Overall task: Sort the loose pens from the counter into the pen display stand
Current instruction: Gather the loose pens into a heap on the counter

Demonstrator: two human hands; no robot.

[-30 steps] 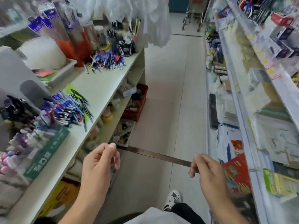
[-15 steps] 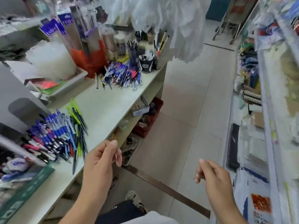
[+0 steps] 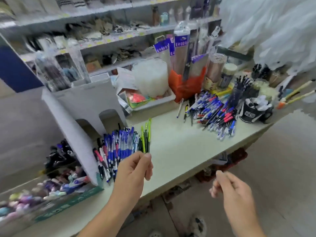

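Looking down at the table (image 3: 179, 147), I see my left hand (image 3: 133, 173) raised over its near edge, thumb and forefinger brought together with the other fingers curled; nothing visible sits in that grip, though the picture is too blurred for me to be certain. My right hand (image 3: 234, 189) hangs off the table's edge, above the floor (image 3: 282, 168), fingers loosely curled and grasping nothing.

Just beyond my left hand lies a heap of loose pens (image 3: 119, 147), mostly blue and white with a few pink ones, fanned out on the table. A few green pens (image 3: 146, 135) lie at the right side of that heap. The heap rests against the foot of a white stand (image 3: 82, 117) with arched openings in its front. Well apart, toward the far right of the table, a second pile of pens (image 3: 215, 113) is spread out, blue and red mixed. Beside it stands a black mug (image 3: 251, 113), and behind it an orange bag (image 3: 186, 86) holding tall packs. A white tray (image 3: 152, 101) sits between the stand and the bag.
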